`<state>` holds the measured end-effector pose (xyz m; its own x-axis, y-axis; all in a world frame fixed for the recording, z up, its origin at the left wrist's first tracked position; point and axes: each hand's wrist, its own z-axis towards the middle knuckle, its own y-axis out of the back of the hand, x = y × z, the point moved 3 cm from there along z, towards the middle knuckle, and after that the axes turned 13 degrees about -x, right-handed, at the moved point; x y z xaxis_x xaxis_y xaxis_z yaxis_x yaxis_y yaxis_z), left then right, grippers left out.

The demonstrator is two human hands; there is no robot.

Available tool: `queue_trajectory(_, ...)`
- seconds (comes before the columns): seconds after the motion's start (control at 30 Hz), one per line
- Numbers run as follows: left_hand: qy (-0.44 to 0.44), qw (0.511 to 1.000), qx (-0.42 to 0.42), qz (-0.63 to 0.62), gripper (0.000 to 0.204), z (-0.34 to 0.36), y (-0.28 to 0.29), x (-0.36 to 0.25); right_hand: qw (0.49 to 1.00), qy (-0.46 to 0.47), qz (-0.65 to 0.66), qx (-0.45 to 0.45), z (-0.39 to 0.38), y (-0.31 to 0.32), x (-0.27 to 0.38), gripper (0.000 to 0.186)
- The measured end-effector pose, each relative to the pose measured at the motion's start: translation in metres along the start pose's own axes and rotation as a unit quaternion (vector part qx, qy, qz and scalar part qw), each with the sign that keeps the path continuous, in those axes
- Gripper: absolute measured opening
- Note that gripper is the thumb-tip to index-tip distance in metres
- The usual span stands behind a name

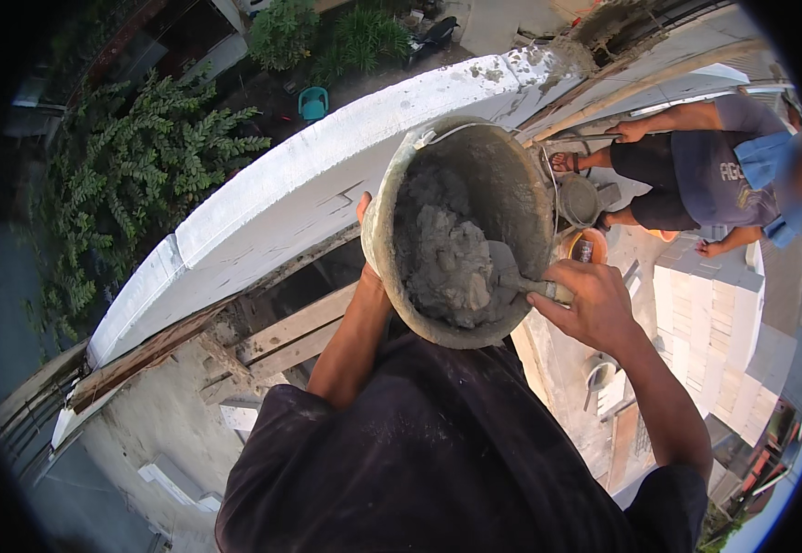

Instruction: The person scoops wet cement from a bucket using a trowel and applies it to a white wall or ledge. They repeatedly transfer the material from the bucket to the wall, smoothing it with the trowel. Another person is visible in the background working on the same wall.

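Note:
A mortar-caked bucket (514,189) is tilted toward me in front of my chest. Wet grey mortar (447,244) lies heaped inside it. My left hand (371,275) holds the bucket's left side from outside; most of its fingers are hidden behind the wall. Closed round the handle of a trowel (506,273), my right hand (588,300) is at the bucket's right rim. The trowel's blade is partly sunk in the mortar. A thin wire handle (475,123) hangs along the bucket's far rim.
Beyond the bucket a white block wall (300,161) curves across, with mortar smears on top. Wooden planks (295,324) lie at its foot. At right, a co-worker (724,170) stands near another bucket (578,200), an orange bucket (587,247) and stacked white blocks (710,323).

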<state>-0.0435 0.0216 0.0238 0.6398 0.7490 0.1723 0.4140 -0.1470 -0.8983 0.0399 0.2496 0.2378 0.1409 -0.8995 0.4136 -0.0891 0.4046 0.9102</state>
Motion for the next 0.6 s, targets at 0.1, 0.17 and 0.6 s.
queue_trajectory(0.1, -0.028, 0.999, -0.014, 0.028, 0.085, -0.007, -0.002, 0.000, 0.999, -0.010, 0.029, -0.030, 0.000, 0.005, 0.005, 0.027)
queue_trajectory(0.17, -0.052, 0.997, -0.024, 0.046, 0.082, -0.013, -0.002, 0.000, 0.999, -0.028, 0.026, -0.031, -0.001, 0.010, 0.004, 0.027)
queue_trajectory(0.6, -0.137, 0.985, -0.030, 0.105, 0.061, -0.013, -0.044, 0.016, 0.966, -0.152, 0.198, -0.073, 0.040, 0.052, -0.021, 0.035)
